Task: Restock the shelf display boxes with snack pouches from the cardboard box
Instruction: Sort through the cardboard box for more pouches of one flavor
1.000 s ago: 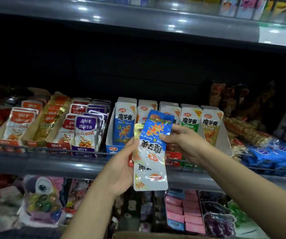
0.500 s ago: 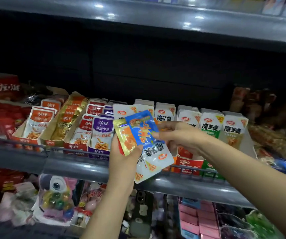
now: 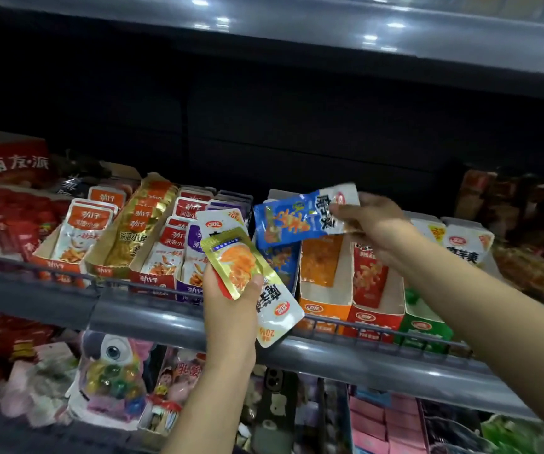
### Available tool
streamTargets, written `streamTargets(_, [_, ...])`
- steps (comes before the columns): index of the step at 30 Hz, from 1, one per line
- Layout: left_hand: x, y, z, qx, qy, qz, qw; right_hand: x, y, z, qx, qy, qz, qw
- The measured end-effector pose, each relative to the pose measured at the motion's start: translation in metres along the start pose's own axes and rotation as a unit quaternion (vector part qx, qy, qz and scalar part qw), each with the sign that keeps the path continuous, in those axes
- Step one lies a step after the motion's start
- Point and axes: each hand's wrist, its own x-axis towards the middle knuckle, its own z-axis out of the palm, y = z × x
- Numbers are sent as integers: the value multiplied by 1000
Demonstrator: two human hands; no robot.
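Grey shelf [image 3: 152, 317] w/ display boxes [image 3: 324, 290], dark back panel [image 3: 264, 126].

Blue display box [image 3: 280, 262] mostly hidden behind blue pouch [image 3: 300, 217] and left hand's [image 3: 231, 303] pouches. Red carton [image 3: 8, 165] cut by left edge. Far-right snacks [image 3: 526, 267] blurred, unreadable.

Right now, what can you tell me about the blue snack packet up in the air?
The blue snack packet is a flat, shiny pouch, blue at one end and white at the other, with an orange food picture and dark lettering. It lies nearly sideways, blue end to the left. The right hand pinches its white end and holds it above the blue display box. Nothing else seems to touch it.
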Motion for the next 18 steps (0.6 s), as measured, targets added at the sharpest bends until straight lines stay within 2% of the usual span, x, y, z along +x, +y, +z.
streamTargets(3, [1, -1, -5, 29, 19, 12, 999, 14, -21, 4, -130, 36, -79, 988])
streamTargets(6, [2, 0, -7, 35, 31, 24, 999, 24, -40, 17, -344, 19, -156, 926])
streamTargets(8, [3, 0, -7, 30, 37, 24, 999, 28, -43, 32, -421, -18, -183, 888])
streamTargets(13, [3, 0, -9, 42, 42, 17, 998, 36, -22, 59, -498, -57, -252, 828])
streamTargets(16, [3, 1, -10, 37, 40, 15, 998, 39, -6, 60, -543, -18, -298, 785])
streamTargets(18, [3, 1, -10, 35, 35, 11, 999, 42, 4, 58, -531, 10, -316, 786])
